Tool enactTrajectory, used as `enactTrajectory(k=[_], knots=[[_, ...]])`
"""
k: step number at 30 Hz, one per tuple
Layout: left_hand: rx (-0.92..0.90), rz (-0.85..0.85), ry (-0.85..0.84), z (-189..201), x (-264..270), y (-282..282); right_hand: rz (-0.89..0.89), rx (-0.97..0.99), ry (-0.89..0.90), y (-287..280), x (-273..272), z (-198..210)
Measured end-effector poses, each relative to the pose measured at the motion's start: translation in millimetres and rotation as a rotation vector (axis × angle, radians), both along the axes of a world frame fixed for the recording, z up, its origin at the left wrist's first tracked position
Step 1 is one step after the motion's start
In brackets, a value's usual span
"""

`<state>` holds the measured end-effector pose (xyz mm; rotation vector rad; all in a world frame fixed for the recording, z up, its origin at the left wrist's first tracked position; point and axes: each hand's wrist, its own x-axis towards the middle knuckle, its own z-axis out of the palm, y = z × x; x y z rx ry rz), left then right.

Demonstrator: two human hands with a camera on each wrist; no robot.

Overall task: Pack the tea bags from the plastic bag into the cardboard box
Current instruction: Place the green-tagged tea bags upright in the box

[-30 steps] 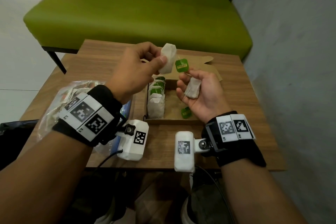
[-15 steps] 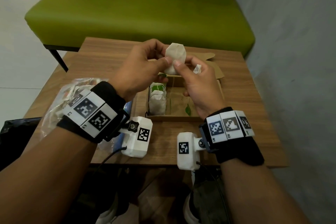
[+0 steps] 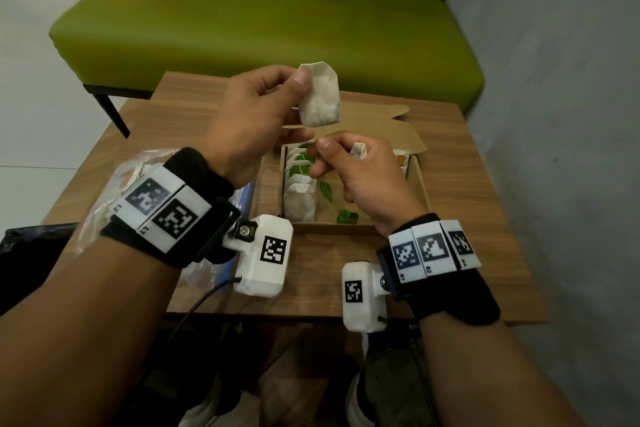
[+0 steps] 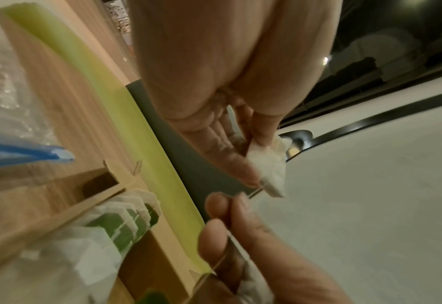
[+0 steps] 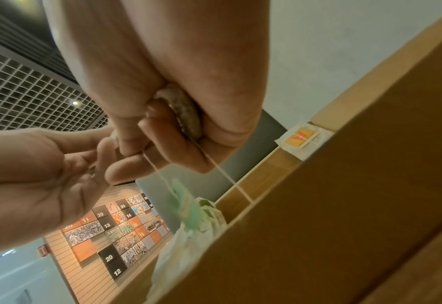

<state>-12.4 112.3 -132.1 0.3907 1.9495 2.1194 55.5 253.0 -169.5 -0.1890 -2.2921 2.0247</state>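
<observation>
Step in hand: the person appears to be untangling two tea bags whose strings have crossed, above the open cardboard box (image 3: 417, 180), before either goes in.
Left hand (image 3: 249, 121): raised over the far end of the box, thumb and fingers pinching the upper tea bag (image 3: 320, 97) by its side so that it hangs upright.
Right hand (image 3: 360, 177): lower and nearer, fingers curled round a second tea bag (image 3: 358, 151) tucked in the palm, while thumb and forefinger pinch the string (image 4: 253, 193) that runs down from the upper bag.
Tags: one green tag (image 5: 186, 203) dangles on its string just below the right hand; a loose green tag (image 3: 347, 217) lies on the box floor.
Box contents: a row of packed tea bags (image 3: 299, 191) stands on edge along the left wall; the right part of the floor is bare.
Plastic bag (image 3: 117, 184): lies on the wooden table (image 3: 329, 270) left of the box, under the left forearm, with more bags inside.
Next move, as a judgement: it calls for freeing the strings with a gentle pull, since paper bags tear easily, then standing each bag beside the row with its tag tucked in.
</observation>
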Motion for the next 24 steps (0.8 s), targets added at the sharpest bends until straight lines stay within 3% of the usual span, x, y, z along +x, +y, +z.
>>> enactTrajectory(k=[5,11,14,19,24], knots=[[0.037,-0.086,-0.051,5.2,1.7,-1.8,0.019,0.009,-0.04,1.8,-0.3,-2.0],[-0.173,-0.099,0.15,0.4,-2.0,-5.4,-0.024,0.123,-0.107,10.8,-3.3,-4.9],[-0.311,-0.172,0.26,-3.1,-1.5,-7.2,-0.048,-0.028,-0.149,13.6,-3.1,-0.3],[-0.509,-0.217,0.396,-6.7,-0.2,-7.1,-0.057,-0.439,-0.145,17.4,-4.2,5.9],[-0.657,-0.174,0.481,-13.3,-3.4,-6.5,0.017,-0.566,-0.133,21.1,-4.4,8.6]])
